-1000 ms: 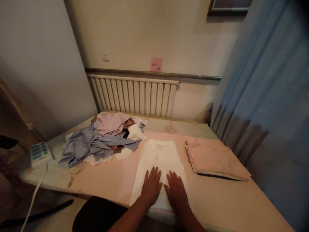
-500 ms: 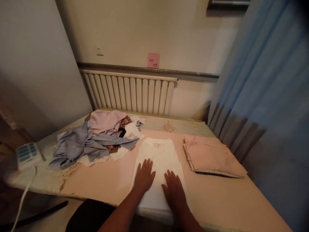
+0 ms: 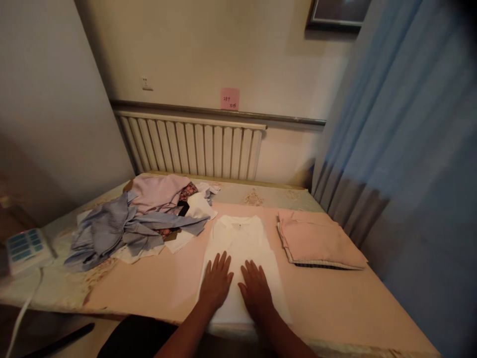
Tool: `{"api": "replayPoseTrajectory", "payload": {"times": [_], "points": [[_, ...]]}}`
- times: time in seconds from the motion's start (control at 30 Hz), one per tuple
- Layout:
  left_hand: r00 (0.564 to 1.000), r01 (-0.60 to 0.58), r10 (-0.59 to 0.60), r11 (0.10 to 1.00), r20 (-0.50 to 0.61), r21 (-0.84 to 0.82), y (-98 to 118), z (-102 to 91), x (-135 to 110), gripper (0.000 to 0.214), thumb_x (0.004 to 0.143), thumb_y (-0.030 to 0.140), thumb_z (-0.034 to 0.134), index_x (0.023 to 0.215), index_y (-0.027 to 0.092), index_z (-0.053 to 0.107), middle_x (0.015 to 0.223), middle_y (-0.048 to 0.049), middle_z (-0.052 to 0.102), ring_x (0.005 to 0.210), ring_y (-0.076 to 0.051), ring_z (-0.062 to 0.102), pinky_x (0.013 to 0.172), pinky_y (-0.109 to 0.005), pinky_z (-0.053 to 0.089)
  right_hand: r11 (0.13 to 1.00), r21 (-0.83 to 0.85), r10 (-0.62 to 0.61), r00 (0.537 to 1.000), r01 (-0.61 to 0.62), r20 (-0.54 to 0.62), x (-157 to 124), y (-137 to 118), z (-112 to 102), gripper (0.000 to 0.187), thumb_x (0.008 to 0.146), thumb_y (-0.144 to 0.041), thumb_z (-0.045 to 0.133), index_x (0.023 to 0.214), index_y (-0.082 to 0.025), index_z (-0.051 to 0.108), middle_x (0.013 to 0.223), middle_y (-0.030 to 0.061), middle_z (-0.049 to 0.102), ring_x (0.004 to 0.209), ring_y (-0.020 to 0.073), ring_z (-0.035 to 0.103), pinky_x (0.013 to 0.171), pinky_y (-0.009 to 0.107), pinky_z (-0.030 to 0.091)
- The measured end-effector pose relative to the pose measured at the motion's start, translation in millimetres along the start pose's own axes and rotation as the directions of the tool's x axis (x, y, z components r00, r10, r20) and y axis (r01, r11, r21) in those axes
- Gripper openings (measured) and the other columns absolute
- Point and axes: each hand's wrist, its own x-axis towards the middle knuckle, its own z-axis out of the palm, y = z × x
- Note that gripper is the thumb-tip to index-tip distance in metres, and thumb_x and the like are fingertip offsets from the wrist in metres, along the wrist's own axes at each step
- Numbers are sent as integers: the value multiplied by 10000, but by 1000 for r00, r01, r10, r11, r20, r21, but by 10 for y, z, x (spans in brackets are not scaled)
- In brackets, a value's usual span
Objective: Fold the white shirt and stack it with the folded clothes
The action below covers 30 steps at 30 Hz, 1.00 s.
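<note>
A white shirt (image 3: 242, 238) lies folded flat on the pink table cover (image 3: 164, 283), collar pointing away from me. My left hand (image 3: 215, 281) rests palm down on its lower left part, fingers stretched out. Beside it my right hand (image 3: 255, 289) lies flat on the lower middle of the same shirt, fingers also spread. Neither hand grips anything.
A heap of loose clothes (image 3: 137, 221) in blue, pink and white lies at the left. A folded pink stack (image 3: 320, 241) sits to the right of the shirt. A white device with buttons (image 3: 24, 248) and cord is at far left. Radiator (image 3: 192, 149) behind, blue curtain (image 3: 410, 149) on the right.
Both hands stay flat on the white shirt, shifting slightly; the left hand moved apart and came back close to the right. The view drifted, so everything sits a little further left.
</note>
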Motion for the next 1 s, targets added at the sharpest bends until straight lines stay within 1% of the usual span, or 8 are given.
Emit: {"api": "replayPoseTrajectory", "payload": {"times": [0.13,0.23,0.3,0.4,0.5,0.7,0.83,1.0], "points": [[994,-111,111,994,-10,-21,-36,-23,-22,517,963,361,335,1474,291,299,1533,2,338,1423,-246,270,1108,-491,300,989,76,-135,986,127,100,205,-105,-33,436,936,-278,462,1364,-198,476,1427,68,486,1376,239,349,1130,464,291],[994,-106,106,994,-5,-30,-41,-9,-6,513,956,358,349,1464,288,323,1524,-2,360,1415,-249,287,1109,-499,293,986,89,-153,974,139,167,285,-40,-69,471,927,-315,491,1385,-214,452,1455,65,451,1380,241,341,1130,461,291],[997,-81,81,996,3,-33,-41,7,12,512,954,372,355,1456,278,343,1524,-11,359,1414,-257,290,1112,-508,286,987,76,-152,972,140,178,295,41,-74,481,924,-336,503,1386,-214,452,1461,71,442,1380,242,341,1132,462,282],[999,-37,38,999,16,-32,-56,21,42,521,949,400,360,1451,260,360,1522,-33,362,1410,-273,296,1110,-520,285,992,42,-128,977,122,171,278,182,-51,487,935,-364,487,1393,-203,442,1464,70,438,1379,241,342,1134,459,271],[999,-3,5,999,32,-34,-100,20,69,533,946,421,358,1449,248,368,1518,-50,368,1404,-285,309,1106,-524,293,998,-3,-63,986,64,157,260,332,-20,482,947,-406,463,1376,-186,464,1449,75,458,1365,249,366,1124,460,278],[997,57,-55,998,55,-31,-228,-3,70,535,948,429,343,1447,240,375,1512,-58,378,1404,-286,308,1114,-532,274,997,-77,7,983,8,186,218,594,-22,487,958,-416,434,1377,-171,465,1444,97,460,1358,266,376,1111,480,280],[993,89,-88,996,73,-4,-288,-32,10,536,952,424,324,1438,210,392,1506,-76,386,1404,-288,307,1118,-539,262,992,-127,38,983,-15,180,159,660,-31,478,969,-409,410,1371,-158,472,1451,114,446,1350,278,388,1098,486,292],[985,123,-123,992,120,12,-316,-67,-54,531,951,405,316,1429,194,407,1503,-74,389,1409,-286,296,1122,-542,251,989,-145,56,988,-35,142,76,669,-23,462,968,-399,414,1341,-141,502,1417,127,487,1324,275,427,1089,468,311]]}}
